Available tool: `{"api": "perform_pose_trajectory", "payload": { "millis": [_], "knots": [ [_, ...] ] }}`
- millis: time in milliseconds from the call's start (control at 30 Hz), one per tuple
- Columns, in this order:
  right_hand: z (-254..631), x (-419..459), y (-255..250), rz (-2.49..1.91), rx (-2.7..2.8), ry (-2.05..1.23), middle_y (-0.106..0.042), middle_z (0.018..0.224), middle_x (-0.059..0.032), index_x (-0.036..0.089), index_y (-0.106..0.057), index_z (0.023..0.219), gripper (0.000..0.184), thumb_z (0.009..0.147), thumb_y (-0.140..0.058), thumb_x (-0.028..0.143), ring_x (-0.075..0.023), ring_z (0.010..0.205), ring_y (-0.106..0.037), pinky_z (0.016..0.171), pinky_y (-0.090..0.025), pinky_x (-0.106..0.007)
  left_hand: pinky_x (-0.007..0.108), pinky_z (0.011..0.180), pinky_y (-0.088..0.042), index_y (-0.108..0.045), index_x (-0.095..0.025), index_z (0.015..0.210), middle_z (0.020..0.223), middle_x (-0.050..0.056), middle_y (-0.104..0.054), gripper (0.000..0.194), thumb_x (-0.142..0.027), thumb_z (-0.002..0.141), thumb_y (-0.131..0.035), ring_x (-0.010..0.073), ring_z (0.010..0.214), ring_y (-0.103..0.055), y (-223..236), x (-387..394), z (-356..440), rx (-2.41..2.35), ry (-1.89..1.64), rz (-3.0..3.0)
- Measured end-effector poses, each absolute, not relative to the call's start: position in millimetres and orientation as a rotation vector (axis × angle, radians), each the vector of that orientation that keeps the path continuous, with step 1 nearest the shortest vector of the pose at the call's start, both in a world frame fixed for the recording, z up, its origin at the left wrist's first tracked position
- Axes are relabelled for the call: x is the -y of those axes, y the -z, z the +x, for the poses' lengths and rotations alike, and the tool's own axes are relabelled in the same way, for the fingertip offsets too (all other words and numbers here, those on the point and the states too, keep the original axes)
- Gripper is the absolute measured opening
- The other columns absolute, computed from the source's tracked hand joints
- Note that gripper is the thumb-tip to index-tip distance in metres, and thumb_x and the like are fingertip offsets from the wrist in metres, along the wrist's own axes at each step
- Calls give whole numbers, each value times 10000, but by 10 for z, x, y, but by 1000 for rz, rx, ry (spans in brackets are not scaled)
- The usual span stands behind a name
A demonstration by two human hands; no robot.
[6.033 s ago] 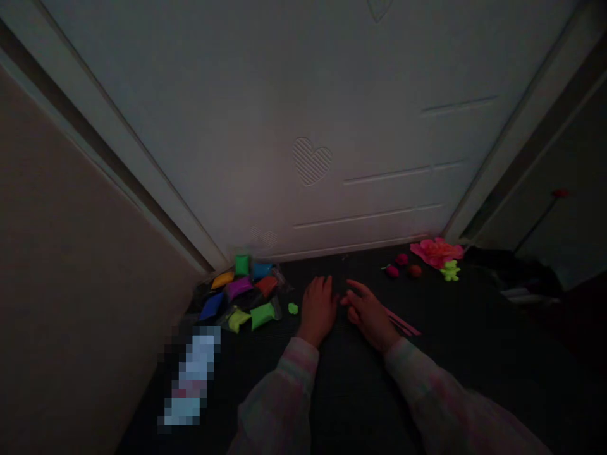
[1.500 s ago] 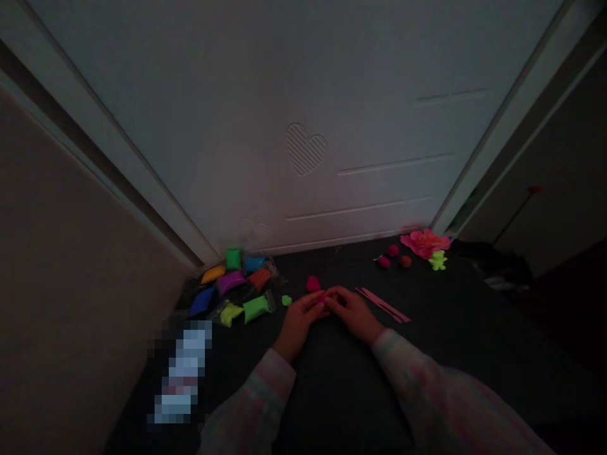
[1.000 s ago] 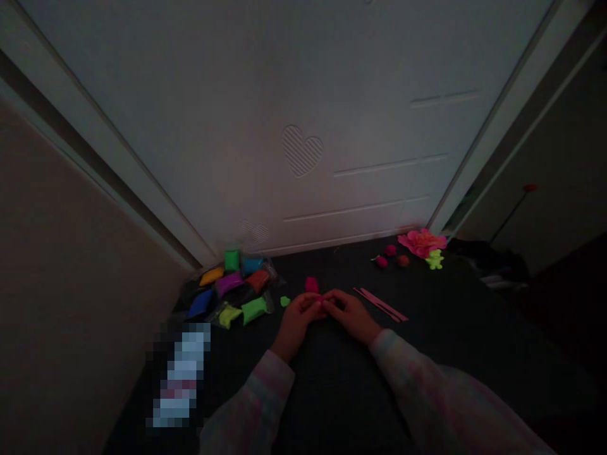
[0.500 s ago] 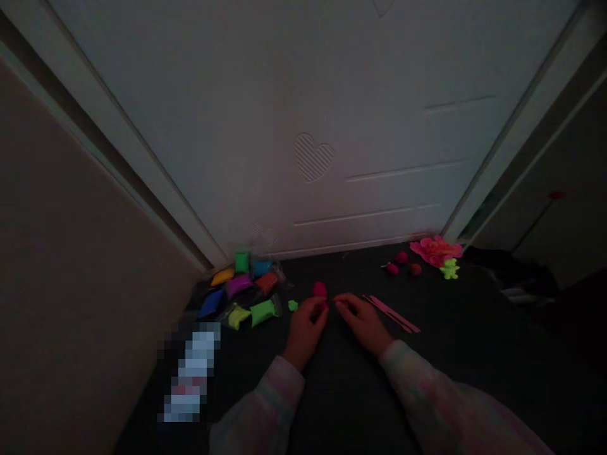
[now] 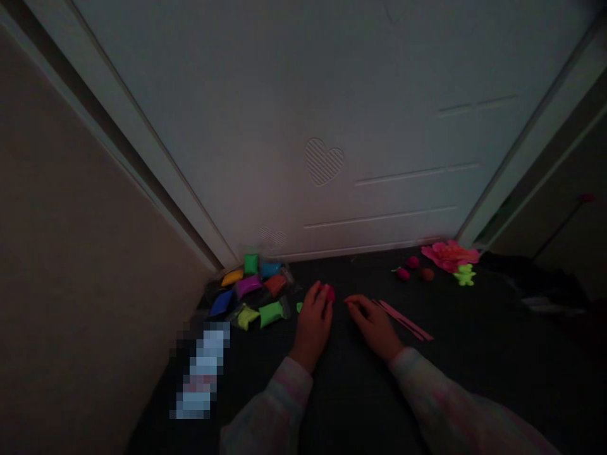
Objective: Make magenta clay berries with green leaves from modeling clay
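The light is dim. My left hand [image 5: 313, 322] reaches forward over the dark mat [image 5: 360, 392], and its curled fingertips rest on a pink clay lump [image 5: 329, 292]. My right hand [image 5: 375, 320] lies a little to the right, its fingertips pinched on a tiny pink clay piece [image 5: 349, 299]. A small green clay bit [image 5: 299, 307] sits just left of my left hand. Thin pink modelling sticks [image 5: 405, 320] lie right of my right hand.
A heap of coloured clay packets [image 5: 251, 294] lies at the left by the door frame. A pink clay flower [image 5: 450, 254], a green figure [image 5: 465, 275] and small red balls [image 5: 403, 273] sit at the right. A white door [image 5: 332, 126] stands ahead.
My hands were joined, working a pink piece together. They have parted: the left hand moved forward onto the pink lump, the right stayed back with a small piece.
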State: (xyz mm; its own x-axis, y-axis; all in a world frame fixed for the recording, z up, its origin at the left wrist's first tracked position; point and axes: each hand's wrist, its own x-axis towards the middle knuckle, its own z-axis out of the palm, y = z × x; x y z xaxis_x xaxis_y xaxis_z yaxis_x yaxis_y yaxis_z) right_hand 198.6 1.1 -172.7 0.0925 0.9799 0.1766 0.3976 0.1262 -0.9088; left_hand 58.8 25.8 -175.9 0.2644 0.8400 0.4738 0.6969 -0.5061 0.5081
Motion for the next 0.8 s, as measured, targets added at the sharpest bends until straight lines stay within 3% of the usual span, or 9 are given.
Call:
{"api": "perform_pose_trajectory", "payload": {
  "millis": [333,500,667,800],
  "knots": [
    [1959,0,1715,-1412,1472,-694,-643,748,-28,180,-595,841,221,800,-415,303,-160,696,-586,634,-455,-283,400,888,-451,-572,-96,1053,1091,164,-598,307,-67,793,-412,237,1043,-551,1810,-419,822,-1566,-789,2519],
    [2055,-2,1625,-1467,1457,-528,-636,747,-29,191,-605,827,206,799,-429,295,-154,690,-583,645,-463,-277,374,842,-480,-608,-127,976,1026,134,-634,241,-142,808,-436,228,975,-587,1774,-482,761,-1534,-771,2553],
    [2787,-62,1526,-1641,1227,-175,-565,973,-117,158,-554,994,297,829,-363,314,-215,927,-517,853,-388,-377,389,855,-482,-600,-130,1000,1052,136,-622,273,-188,830,-394,223,989,-580,1836,-500,684,-1481,-849,2554],
    [3308,-122,1623,-1774,1124,-113,-516,1049,-148,140,-538,1052,337,764,-499,311,-263,936,-509,855,-372,-448,384,891,-464,-586,-136,1040,1070,121,-612,300,-150,797,-410,213,1019,-562,1875,-507,658,-1439,-885,2556]
  ]
}}
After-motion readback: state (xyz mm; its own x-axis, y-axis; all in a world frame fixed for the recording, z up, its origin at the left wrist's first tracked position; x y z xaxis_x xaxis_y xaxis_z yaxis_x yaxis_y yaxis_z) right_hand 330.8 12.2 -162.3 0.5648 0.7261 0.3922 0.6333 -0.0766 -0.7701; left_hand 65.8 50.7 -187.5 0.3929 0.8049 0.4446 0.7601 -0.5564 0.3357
